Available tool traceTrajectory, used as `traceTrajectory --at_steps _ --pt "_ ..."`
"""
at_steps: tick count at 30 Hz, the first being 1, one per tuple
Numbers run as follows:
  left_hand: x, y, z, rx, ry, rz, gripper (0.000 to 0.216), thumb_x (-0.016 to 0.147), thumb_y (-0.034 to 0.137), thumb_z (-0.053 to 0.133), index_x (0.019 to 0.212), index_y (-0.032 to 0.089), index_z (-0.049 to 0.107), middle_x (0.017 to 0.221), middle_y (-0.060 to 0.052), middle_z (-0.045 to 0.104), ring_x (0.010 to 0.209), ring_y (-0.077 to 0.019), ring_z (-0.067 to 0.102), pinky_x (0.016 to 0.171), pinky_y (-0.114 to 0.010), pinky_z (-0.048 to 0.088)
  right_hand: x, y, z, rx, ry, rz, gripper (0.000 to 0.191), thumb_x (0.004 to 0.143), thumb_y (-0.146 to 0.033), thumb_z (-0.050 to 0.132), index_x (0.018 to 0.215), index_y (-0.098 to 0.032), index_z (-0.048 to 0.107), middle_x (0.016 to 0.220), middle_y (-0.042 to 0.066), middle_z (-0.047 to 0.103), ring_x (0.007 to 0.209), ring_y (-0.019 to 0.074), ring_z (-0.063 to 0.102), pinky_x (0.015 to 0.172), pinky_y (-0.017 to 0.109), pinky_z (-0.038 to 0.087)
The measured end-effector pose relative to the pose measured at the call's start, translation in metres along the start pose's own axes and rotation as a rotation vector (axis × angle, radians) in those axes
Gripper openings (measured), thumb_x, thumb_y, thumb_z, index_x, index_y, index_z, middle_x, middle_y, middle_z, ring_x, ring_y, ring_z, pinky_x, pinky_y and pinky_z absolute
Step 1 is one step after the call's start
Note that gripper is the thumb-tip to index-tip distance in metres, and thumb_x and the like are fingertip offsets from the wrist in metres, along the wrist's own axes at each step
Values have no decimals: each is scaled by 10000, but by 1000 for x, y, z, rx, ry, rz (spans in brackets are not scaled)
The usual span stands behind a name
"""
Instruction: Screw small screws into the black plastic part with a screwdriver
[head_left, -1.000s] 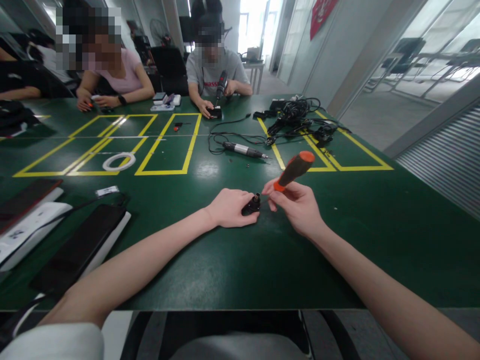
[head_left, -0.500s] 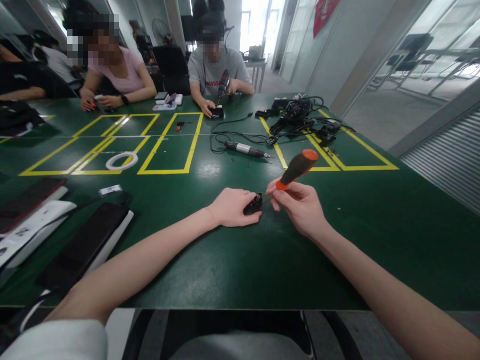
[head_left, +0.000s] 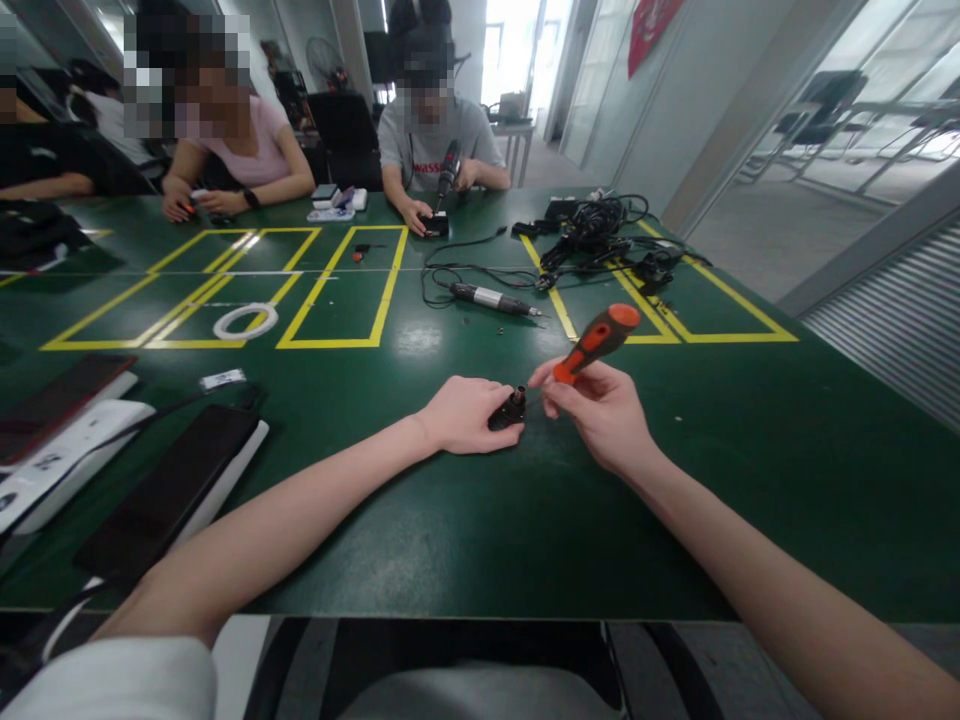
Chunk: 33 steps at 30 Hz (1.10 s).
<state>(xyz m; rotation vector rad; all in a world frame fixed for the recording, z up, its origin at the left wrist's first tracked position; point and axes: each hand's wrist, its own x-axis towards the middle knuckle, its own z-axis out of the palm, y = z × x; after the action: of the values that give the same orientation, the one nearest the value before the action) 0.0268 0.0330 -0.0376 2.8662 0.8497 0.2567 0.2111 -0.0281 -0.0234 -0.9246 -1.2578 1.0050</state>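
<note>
Clasping black part (head_left: 514,409), its top exposed: left grip (head_left: 466,415) | holding screwdriver (head_left: 597,343) just beside it: right grip (head_left: 606,408)

- Frame centre: left hand (head_left: 466,416) on the part (head_left: 513,408), upon the table (head_left: 420,540).
- Just right of this: right hand (head_left: 606,408) with the screwdriver (head_left: 598,341).
- Behind the hands: the corded tool (head_left: 491,299).
- Upper right: the cables (head_left: 595,232).
- Left side: the ring (head_left: 223,325), behind the device (head_left: 169,490).

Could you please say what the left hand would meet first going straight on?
Beyond the small black piece it holds, probably the right hand and its orange and dark grey screwdriver; depth is unclear.
</note>
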Motion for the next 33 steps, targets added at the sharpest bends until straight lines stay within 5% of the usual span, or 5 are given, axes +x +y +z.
traceTrajectory --at_steps 8,15,22,27,33 --pt "0 0 -1 -19 -8 3 313 938 476 556 962 180 655 898 -63 746 807 -227 708 688 -311 490 -1 0 1 87 -62 22 323 788 -494 846 918 -221 732 733 10 732 531 123 584 528 284 504" --pt "0 0 -1 -17 -5 -5 316 935 481 558 930 180 656 890 -73 746 827 -236 710 708 -315 500 0 0 1 -16 -10 -7 335 746 -504 877 730 -212 713 714 9 704 523 113 540 517 284 476" --pt "0 -1 0 -20 7 12 312 943 479 552 965 184 649 903 -63 747 825 -228 710 709 -308 497 -2 -2 1 56 -76 26 348 764 -519 863 902 -220 751 713 7 721 528 125 576 524 286 500" --pt "0 -1 0 -19 6 6 321 940 491 553 925 183 644 889 -69 744 827 -236 711 706 -312 498 -1 -1 1 -2 -27 7 307 740 -453 900 746 -211 713 681 9 719 526 118 575 513 267 501" --pt "0 -1 1 -12 11 10 330 944 497 545 941 182 643 893 -69 747 819 -235 713 697 -313 491 0 1 0 47 -48 20 317 795 -511 845 849 -210 766 725 12 727 511 105 562 526 273 493"
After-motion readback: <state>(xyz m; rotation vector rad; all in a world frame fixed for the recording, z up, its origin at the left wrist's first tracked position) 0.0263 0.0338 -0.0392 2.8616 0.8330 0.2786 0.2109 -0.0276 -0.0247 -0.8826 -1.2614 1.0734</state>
